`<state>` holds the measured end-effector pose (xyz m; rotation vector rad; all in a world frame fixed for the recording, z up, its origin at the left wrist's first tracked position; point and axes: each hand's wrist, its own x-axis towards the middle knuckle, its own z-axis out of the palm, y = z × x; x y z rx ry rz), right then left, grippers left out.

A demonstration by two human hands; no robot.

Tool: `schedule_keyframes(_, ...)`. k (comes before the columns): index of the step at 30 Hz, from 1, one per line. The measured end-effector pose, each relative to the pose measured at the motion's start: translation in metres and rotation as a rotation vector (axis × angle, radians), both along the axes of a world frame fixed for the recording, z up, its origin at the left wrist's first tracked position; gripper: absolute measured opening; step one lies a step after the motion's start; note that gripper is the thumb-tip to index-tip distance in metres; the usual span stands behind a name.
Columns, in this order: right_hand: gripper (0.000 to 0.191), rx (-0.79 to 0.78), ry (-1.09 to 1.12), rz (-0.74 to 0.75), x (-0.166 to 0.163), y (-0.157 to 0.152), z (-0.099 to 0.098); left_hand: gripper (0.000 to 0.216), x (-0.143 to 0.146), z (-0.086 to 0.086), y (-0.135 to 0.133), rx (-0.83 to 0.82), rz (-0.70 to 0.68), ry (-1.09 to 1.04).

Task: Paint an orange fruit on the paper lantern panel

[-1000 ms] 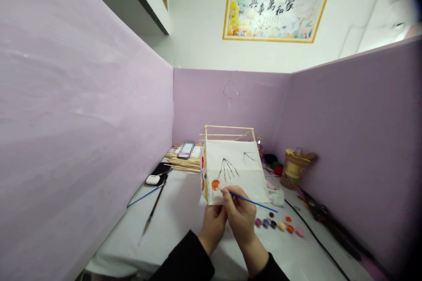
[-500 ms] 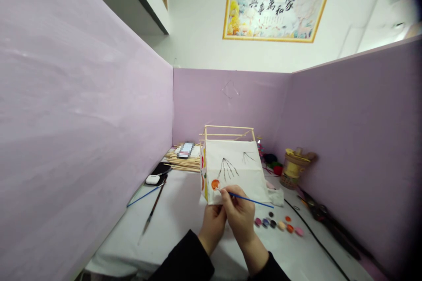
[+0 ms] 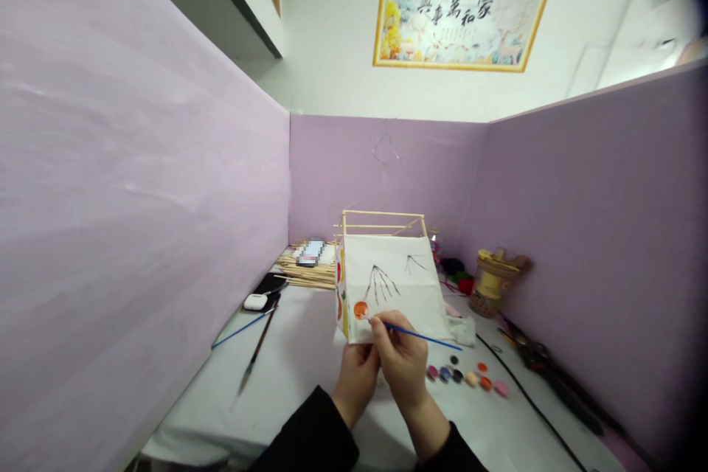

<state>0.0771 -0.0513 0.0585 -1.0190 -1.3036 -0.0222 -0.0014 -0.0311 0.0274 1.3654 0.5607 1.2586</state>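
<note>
My right hand (image 3: 403, 358) pinches a thin blue paintbrush (image 3: 425, 337), its tip at an orange painted disc (image 3: 361, 310) near the lower left corner of a white panel (image 3: 409, 302). The panel covers the tilted face of a lantern (image 3: 384, 214) built of thin wooden sticks, whose top shows bare sticks. Dark branching lines (image 3: 381, 282) are drawn on the panel above the disc. Closed at the lantern's bottom edge, my left hand (image 3: 357, 372) grips it; its fingertips are partly hidden. Colourful painting shows on the lantern's left side.
Several small paint pots (image 3: 458, 375) sit right of my hands. A larger brush (image 3: 259, 346), another blue brush (image 3: 242, 330) and a white earphone case (image 3: 255, 302) lie left. Behind are sticks (image 3: 307, 275) and a phone (image 3: 310, 252); a yellow basket (image 3: 492, 276) stands right. Purple partitions enclose the table.
Hardly anything differs. The rear end of the blue paintbrush has shifted very slightly to the right, while both hands and the lantern stay in place.
</note>
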Motion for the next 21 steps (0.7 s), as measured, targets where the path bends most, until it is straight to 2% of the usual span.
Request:
schedule_keyframes(6, 0.014, -0.013, 0.015, 0.0, 0.0005, -0.0001, 0.0001, 0.04, -0.0006, 0.0062, -0.0019, -0.019, -0.008, -0.032)
schedule_keyframes(21, 0.014, -0.022, 0.021, -0.016, 0.001, -0.0019, 0.0005, 0.04, -0.0003, 0.002, -0.0002, 0.018, 0.011, -0.015)
